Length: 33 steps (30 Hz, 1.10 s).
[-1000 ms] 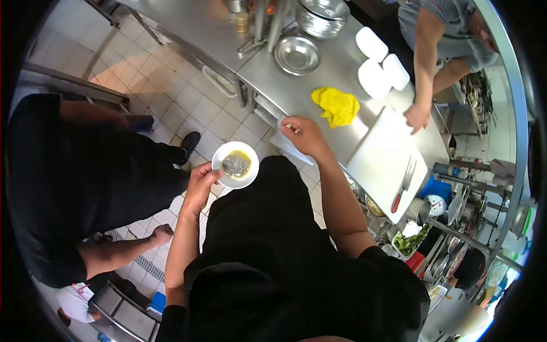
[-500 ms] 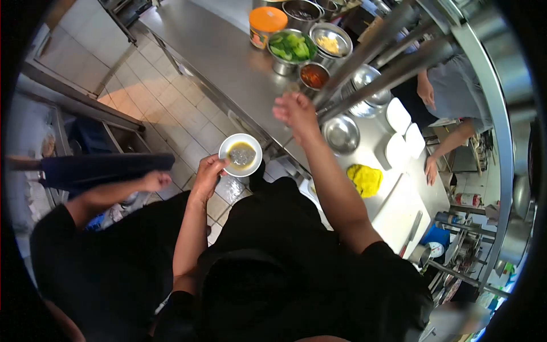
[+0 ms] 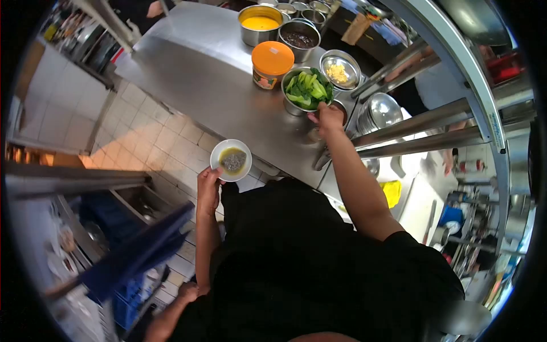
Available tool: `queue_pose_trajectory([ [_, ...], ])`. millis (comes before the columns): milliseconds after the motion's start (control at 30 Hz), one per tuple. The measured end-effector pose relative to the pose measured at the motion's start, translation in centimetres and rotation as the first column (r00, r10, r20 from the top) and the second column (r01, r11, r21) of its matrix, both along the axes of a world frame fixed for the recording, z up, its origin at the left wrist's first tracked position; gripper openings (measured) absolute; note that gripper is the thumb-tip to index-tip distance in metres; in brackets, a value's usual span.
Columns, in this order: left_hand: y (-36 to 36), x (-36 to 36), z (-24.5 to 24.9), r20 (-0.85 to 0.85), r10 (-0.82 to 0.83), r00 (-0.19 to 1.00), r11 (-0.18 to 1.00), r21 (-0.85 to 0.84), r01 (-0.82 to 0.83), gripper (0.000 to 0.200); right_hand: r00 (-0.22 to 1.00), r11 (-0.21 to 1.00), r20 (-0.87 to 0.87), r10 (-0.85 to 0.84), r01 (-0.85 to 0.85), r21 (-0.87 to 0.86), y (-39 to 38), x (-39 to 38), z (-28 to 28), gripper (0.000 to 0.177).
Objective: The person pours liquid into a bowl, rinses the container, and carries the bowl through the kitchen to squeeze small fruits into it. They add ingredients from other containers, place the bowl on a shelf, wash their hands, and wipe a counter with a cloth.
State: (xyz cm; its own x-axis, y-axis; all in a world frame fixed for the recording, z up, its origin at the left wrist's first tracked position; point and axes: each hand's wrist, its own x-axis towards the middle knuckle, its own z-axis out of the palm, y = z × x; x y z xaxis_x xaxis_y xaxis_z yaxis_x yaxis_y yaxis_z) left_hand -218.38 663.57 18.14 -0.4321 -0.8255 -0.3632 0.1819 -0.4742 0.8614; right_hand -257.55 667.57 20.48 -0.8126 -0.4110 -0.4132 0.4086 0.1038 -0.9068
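A small white bowl [image 3: 247, 162] holding yellowish liquid with a greyish mass in it is gripped at its rim by my left hand [image 3: 208, 188], out over the floor beside the counter. My right hand [image 3: 330, 118] is at the near rim of a metal pot of leafy greens [image 3: 309, 89]. Its fingers are bent close together; whether they grip the rim or something small is hidden. Partly covered by this hand is a small metal bowl [image 3: 341, 109], whose contents I cannot see. Behind the greens, a metal bowl [image 3: 352, 58] contains pale yellow chopped bits.
An orange-lidded tub [image 3: 272, 58], a pot of yellow liquid [image 3: 259, 25] and a pot of dark sauce [image 3: 299, 40] stand on the steel counter [image 3: 194, 74]. Metal shelf posts [image 3: 421, 128] cross at right. Another person's hand [image 3: 188, 292] is at lower left, near a dark cloth [image 3: 137, 256].
My right hand has moved from above the counter's edge to the greens pot. My left hand still holds the bowl. The view has shifted, and the person at left is now lower in view.
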Motion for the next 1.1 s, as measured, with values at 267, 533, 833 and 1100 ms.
queue_pose_trajectory([
  [267,-16.2,0.9,-0.5,0.134,-0.363,0.922,0.929,-0.019,0.369,0.027,0.991,0.991,-0.07,-0.117,0.121,0.054,0.6,1.9,2.6,0.021],
  [533,-23.7,-3.7,-2.9,0.127,-0.603,0.787,0.796,0.028,0.605,0.019,0.988,0.997,-0.142,-0.058,0.065,0.045,-7.3,4.2,11.0,0.019],
  [833,-22.5,-9.4,-3.7,0.164,-0.648,0.744,0.761,0.106,0.64,0.021,1.0,0.999,-0.018,0.018,-0.019,-0.031,-15.5,2.8,6.1,0.022],
  [1100,-22.6,-10.7,-4.8,0.161,-0.678,0.718,0.735,0.12,0.667,0.02,0.978,0.984,-0.128,0.167,-0.157,0.089,-10.4,1.5,7.3,0.027],
])
